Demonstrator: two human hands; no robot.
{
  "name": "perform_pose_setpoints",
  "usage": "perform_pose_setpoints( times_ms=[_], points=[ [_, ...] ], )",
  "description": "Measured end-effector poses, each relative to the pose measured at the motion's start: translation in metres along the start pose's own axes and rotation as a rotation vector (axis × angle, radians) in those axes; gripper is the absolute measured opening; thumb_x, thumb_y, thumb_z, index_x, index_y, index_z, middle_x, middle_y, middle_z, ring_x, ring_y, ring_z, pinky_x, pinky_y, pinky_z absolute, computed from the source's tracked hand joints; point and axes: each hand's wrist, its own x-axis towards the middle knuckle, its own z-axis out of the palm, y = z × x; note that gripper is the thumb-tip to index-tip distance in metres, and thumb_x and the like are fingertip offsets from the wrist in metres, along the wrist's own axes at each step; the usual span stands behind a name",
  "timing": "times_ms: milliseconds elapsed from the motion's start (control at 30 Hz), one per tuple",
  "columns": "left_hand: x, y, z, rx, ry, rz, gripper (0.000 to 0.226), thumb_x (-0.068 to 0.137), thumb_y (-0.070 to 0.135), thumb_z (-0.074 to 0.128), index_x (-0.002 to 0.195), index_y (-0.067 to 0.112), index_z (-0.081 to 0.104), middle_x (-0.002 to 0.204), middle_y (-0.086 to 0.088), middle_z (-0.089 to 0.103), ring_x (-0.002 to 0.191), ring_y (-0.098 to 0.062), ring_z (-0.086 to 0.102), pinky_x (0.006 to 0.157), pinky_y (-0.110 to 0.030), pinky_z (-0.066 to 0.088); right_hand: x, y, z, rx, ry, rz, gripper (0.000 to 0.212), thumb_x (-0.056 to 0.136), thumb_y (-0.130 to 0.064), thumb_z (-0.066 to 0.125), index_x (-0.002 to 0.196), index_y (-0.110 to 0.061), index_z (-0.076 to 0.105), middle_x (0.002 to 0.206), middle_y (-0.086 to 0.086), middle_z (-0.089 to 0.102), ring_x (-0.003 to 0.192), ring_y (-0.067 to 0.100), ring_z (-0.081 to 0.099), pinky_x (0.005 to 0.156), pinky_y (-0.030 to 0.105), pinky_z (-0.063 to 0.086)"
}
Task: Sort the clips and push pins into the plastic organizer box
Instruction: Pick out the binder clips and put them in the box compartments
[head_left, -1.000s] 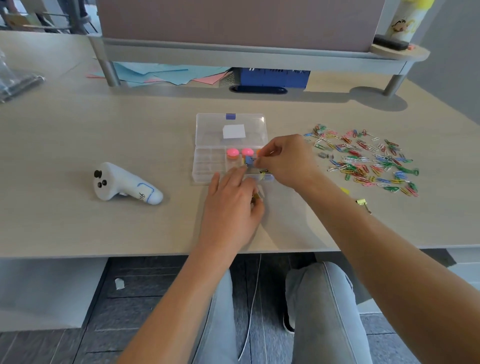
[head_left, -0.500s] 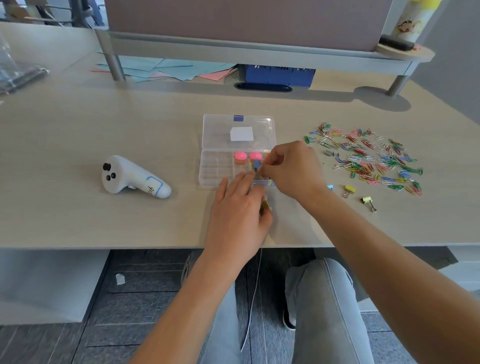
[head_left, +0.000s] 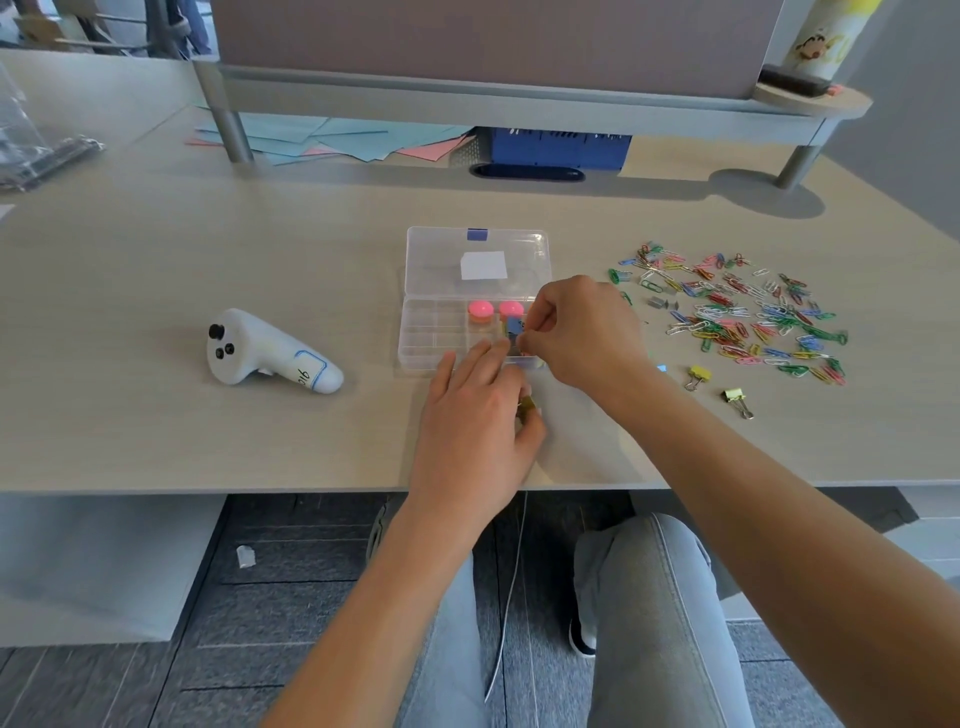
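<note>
A clear plastic organizer box (head_left: 415, 338) lies open mid-desk, its lid (head_left: 441, 260) folded back. Two pink push pins (head_left: 480, 309) sit in its compartments. My right hand (head_left: 582, 332) hovers over the box's right side and pinches a small blue binder clip (head_left: 514, 327). My left hand (head_left: 472, 415) lies on the desk just in front of the box, fingertips at its front edge, and its thumb pins a yellowish binder clip (head_left: 527, 404) against the hand. Many coloured paper clips (head_left: 737, 312) are scattered to the right, with two yellow binder clips (head_left: 698, 374) nearer me.
A white handheld controller (head_left: 260, 353) lies left of the box. Coloured paper sheets (head_left: 332, 140) and a blue basket (head_left: 561, 148) sit under the raised shelf (head_left: 467, 98) at the back. The desk's front edge (head_left: 208, 488) runs just below my left hand.
The view has shifted a little as my head moved. Both hands stay at the box; my right hand's fingers remain pinched over the right compartments.
</note>
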Motion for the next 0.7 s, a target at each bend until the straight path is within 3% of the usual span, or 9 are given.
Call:
perform_pose_setpoints(
  times_ms=[300, 700],
  points=[
    [-0.0012, 0.0011, 0.0003, 0.002, 0.014, -0.003, 0.014, 0.089, 0.029, 0.061, 0.098, 0.019, 0.065, 0.143, -0.001, 0.055, 0.142, -0.019, 0.041, 0.121, -0.047, 0.024, -0.0019, -0.0015, 0.0004, -0.105, 0.015, -0.032, 0.014, 0.081, -0.016, 0.062, 0.082, -0.025, 0.072, 0.081, -0.004, 0.068, 0.074, 0.024, 0.063, 0.056, 0.026, 0.042],
    [-0.0013, 0.002, 0.0014, 0.023, 0.019, -0.005, 0.011, 0.088, 0.026, 0.062, 0.096, 0.018, 0.065, 0.14, 0.001, 0.056, 0.14, -0.017, 0.042, 0.12, -0.046, 0.024, -0.0029, 0.0026, 0.0019, -0.15, 0.028, -0.107, 0.012, 0.08, -0.02, 0.061, 0.085, -0.028, 0.07, 0.082, -0.005, 0.069, 0.077, 0.023, 0.062, 0.058, 0.027, 0.04]
  ],
)
